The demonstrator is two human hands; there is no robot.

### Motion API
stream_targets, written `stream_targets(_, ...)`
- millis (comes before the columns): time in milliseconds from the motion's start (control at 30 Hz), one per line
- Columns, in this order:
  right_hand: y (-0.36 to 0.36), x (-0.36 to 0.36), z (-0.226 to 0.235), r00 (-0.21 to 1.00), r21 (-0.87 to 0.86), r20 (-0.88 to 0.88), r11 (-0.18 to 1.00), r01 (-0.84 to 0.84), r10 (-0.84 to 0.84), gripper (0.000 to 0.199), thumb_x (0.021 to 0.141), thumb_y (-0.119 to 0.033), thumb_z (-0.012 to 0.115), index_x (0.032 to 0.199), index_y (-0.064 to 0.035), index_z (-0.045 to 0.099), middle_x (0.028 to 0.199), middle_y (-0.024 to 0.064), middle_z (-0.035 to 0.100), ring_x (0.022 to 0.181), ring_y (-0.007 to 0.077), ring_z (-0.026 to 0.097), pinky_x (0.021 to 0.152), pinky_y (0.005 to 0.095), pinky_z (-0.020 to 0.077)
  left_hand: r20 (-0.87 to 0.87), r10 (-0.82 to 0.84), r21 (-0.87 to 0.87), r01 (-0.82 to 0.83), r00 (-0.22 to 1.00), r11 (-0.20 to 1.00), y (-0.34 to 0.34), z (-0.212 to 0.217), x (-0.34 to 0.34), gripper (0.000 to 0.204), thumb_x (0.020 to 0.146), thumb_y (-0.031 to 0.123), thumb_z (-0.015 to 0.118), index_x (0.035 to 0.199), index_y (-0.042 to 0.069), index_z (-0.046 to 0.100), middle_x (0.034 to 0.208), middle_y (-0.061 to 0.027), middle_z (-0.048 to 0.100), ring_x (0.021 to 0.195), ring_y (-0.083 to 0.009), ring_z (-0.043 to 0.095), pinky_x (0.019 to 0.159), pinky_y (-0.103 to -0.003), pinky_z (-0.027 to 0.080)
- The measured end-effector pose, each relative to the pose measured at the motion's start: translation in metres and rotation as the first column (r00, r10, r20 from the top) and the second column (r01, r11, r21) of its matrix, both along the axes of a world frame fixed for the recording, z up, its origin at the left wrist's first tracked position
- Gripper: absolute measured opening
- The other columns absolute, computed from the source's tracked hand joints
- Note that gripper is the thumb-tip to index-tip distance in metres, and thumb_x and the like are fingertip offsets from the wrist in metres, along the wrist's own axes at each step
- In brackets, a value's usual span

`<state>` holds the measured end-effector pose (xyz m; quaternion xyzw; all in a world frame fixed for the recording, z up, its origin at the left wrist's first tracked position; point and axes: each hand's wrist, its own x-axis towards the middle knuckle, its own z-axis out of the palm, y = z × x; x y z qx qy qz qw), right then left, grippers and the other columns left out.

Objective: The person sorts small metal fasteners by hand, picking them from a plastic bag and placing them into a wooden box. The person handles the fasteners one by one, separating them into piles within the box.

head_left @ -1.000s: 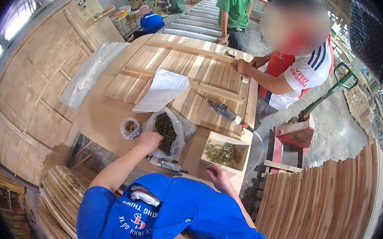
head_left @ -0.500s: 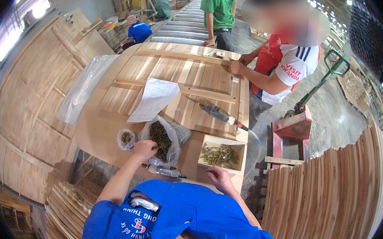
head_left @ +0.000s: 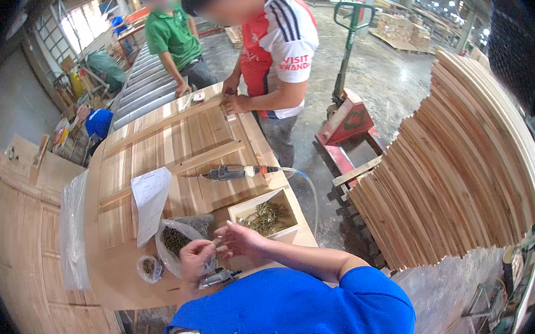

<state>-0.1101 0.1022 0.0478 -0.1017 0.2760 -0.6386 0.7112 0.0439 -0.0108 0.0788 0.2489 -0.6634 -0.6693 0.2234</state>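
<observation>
The left hand (head_left: pixel 195 260), fingers curled, and right hand (head_left: pixel 241 239), fingers parted, nearly meet over the near side of the bench (head_left: pixel 111 280); whether the left grips anything cannot be told. Beside them sits an open plastic bag (head_left: pixel 194 230) of small dark pieces (head_left: pixel 175 241), a wooden box (head_left: pixel 286 234) to its right.

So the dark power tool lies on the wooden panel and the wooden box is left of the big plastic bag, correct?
No, the wooden box is right of the big plastic bag, as the head view shows. The dark power tool does lie on the wooden panel.
</observation>
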Motion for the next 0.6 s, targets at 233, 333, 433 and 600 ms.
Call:
stream_targets(233,0.011,-0.002,-0.037,0.993,-0.059,0.113,0.998,-0.036,0.042,0.035,0.092,-0.039,0.042,0.098,-0.0075,0.056,0.086,0.003,0.059,0.078,0.0154,0.056,0.074,0.0305,0.0459,0.244,-0.072,-0.415,0.171,0.967,0.893,0.024,-0.013,-0.023,0.016,0.079,0.014,0.065,0.087,0.001,0.067,0.076,-0.0075,0.066,0.066,-0.0113,0.062,0.058,-0.025,0.047)
stream_targets(333,0.022,-0.004,-0.047,0.993,0.05,0.097,0.996,-0.068,0.063,0.028,0.091,-0.035,0.044,0.094,-0.0093,0.056,0.082,0.0012,0.059,0.075,0.0142,0.056,0.069,0.0283,0.0449,0.269,-0.125,-0.426,0.235,0.955,0.874,0.028,-0.018,-0.024,0.017,0.078,0.018,0.064,0.088,0.004,0.068,0.075,-0.0079,0.065,0.061,-0.0129,0.06,0.056,-0.026,0.046)
stream_targets(433,0.026,0.0,-0.044,0.989,0.054,0.117,0.994,-0.1,0.093,0.028,0.091,-0.037,0.045,0.094,-0.0106,0.056,0.078,0.0001,0.057,0.074,0.0133,0.055,0.066,0.0267,0.043,0.257,-0.164,-0.476,0.272,0.952,0.836,0.033,-0.016,-0.029,0.016,0.079,0.018,0.063,0.088,0.005,0.068,0.072,-0.007,0.064,0.061,-0.014,0.06,0.056,-0.026,0.046)
stream_targets(600,0.025,-0.002,-0.044,0.972,0.028,0.213,0.993,-0.112,0.103,0.029,0.091,-0.039,0.044,0.087,-0.012,0.055,0.068,-0.0022,0.049,0.061,0.0102,0.046,0.056,0.0264,0.0378,0.176,-0.13,-0.549,0.206,0.976,0.81,0.032,-0.015,-0.036,0.014,0.079,0.017,0.061,0.084,0.005,0.066,0.069,-0.0074,0.062,0.058,-0.0157,0.058,0.054,-0.028,0.045)
